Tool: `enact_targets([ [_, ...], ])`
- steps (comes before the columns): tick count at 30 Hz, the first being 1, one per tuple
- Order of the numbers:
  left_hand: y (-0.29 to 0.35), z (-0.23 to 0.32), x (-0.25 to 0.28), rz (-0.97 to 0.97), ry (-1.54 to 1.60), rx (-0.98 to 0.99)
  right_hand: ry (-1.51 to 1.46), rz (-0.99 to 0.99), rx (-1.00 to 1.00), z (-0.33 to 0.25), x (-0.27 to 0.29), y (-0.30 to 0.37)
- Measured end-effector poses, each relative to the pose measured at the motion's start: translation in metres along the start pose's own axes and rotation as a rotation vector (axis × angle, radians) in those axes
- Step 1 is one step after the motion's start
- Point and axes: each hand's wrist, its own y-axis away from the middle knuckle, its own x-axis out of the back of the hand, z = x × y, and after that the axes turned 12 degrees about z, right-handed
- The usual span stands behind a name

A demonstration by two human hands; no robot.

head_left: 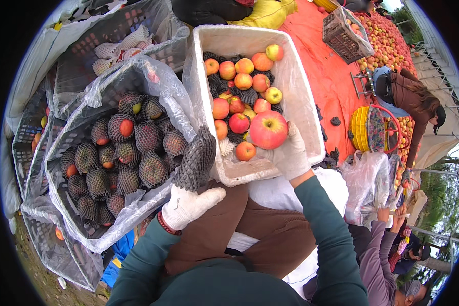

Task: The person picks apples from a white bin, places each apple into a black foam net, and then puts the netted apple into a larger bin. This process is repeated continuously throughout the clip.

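Observation:
In my right hand (292, 156), gloved in white, is a large red apple (268, 130), held above the near right part of a white plastic bin (309, 115). The fingers curl round the apple's right side and underside. My left hand (191, 205), also gloved, has a black foam fruit net (196, 157) drawn over its fingers, which are hidden inside; the thumb sticks out to the right. Red and yellow apples (238, 122) lie in the bin among loose black nets (248, 96). To the left, a plastic-lined crate (89, 234) holds several net-wrapped apples (126, 153).
More lined crates (71, 250) stand at the left, one with pale foam nets (125, 48). An orange tarp (316, 66) spreads beyond the bin, with a yellow basket (360, 128) and a large apple pile (387, 41). A person in brown (410, 94) bends there; others sit at lower right.

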Motion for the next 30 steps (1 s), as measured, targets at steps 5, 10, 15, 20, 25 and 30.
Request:
enact_targets([
  [5,-0.011,0.038,-0.048,0.034,-0.173,-0.444,-0.097,0.073,0.215,0.065,-0.077,0.084],
  [10,0.033,0.069,-0.048,-0.024,0.063,-0.188,0.753,0.206,0.798,0.066,-0.061,0.127],
  [15,0.091,0.102,-0.043,-0.391,0.771,0.266,0.914,0.129,0.821,0.088,-0.055,0.179],
  [20,0.115,0.076,-0.013,-0.737,0.471,0.276,1.783,-0.049,1.022,0.128,-0.059,0.233],
  [25,0.138,0.076,0.002,-0.877,0.607,0.329,0.531,0.08,0.291,0.13,-0.056,0.252],
  [30,0.129,0.067,0.002,-0.514,0.609,0.336,0.563,0.267,0.685,0.101,-0.09,0.246],
])
